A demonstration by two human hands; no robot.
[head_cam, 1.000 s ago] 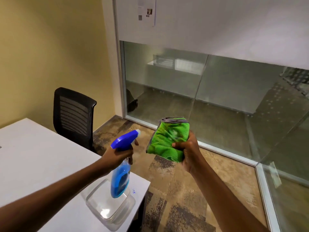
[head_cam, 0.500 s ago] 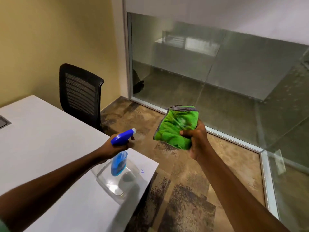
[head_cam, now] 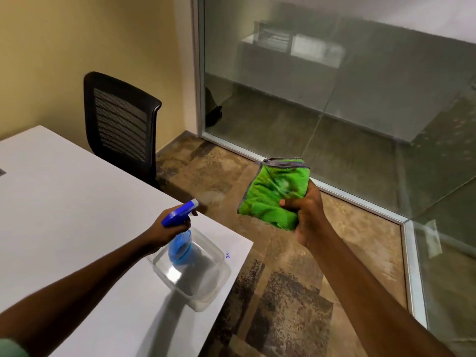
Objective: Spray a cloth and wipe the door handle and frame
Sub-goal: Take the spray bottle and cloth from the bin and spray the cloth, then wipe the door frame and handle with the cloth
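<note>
My right hand [head_cam: 306, 215] grips a folded green cloth [head_cam: 273, 191] with a grey edge, held up over the floor in the middle of the view. To its left, my left hand [head_cam: 168, 228] holds a blue spray bottle [head_cam: 180, 243] by the neck, nozzle pointing right toward the cloth. The bottle's base sits low inside a clear plastic container [head_cam: 206, 279] at the corner of the white table [head_cam: 64, 215]. No door handle is in view; a metal frame [head_cam: 198, 73] edges the glass wall.
A black mesh office chair [head_cam: 121, 122] stands against the yellow wall behind the table. Glass partitions [head_cam: 334, 99] with aluminium floor rails [head_cam: 409, 266] run across the back and right. Patterned brown carpet [head_cam: 283, 305] lies between table and glass.
My left hand has lowered the spray bottle down into the clear container on the table. The view has tilted down and left; the cloth stays gripped in my right hand.
</note>
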